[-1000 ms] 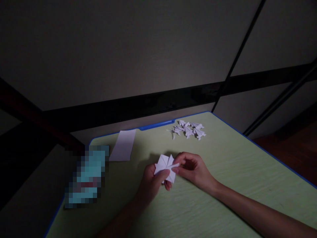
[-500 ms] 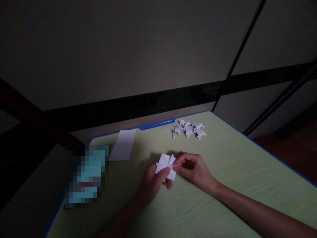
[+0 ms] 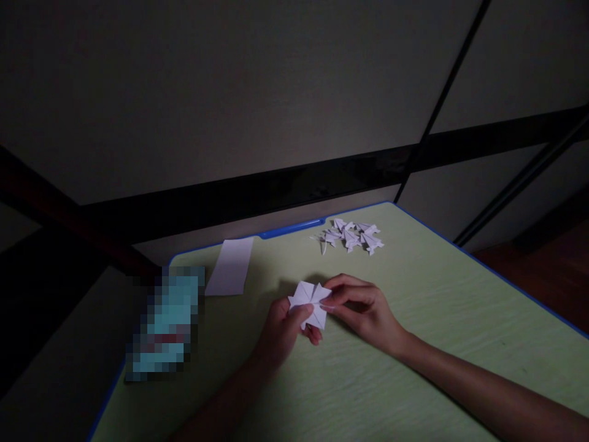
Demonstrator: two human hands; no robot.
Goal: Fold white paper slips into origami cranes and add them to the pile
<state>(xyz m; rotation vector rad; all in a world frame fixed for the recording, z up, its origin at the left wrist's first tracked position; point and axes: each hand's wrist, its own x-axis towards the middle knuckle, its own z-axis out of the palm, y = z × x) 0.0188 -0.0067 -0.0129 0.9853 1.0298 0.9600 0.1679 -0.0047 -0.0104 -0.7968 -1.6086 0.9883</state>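
Note:
Between my hands, above the table, is a small piece of folded white paper (image 3: 304, 291) with creases meeting near its middle and pointed flaps around its edge. My left hand (image 3: 285, 325) grips it from the left, thumb pressed on top and fingers underneath. From the right, my right hand (image 3: 363, 307) pinches a flap at the paper's right side between thumb and forefinger. Farther back on the table lie several folded white paper figures (image 3: 352, 236) in a cluster, with thin paper strips (image 3: 324, 246) at their left.
A flat sheet of white paper (image 3: 230, 267) rests at the table's back left. In front of it, near the left edge, is a pixelated turquoise item (image 3: 168, 322). The pale green table (image 3: 437, 301) has a blue rim and a blue tray (image 3: 294, 229) at its back, against dark panels.
The right hand's fingers have shifted slightly on the paper's right flap, which now sits less stretched out. My left hand keeps its hold. The view has moved a little.

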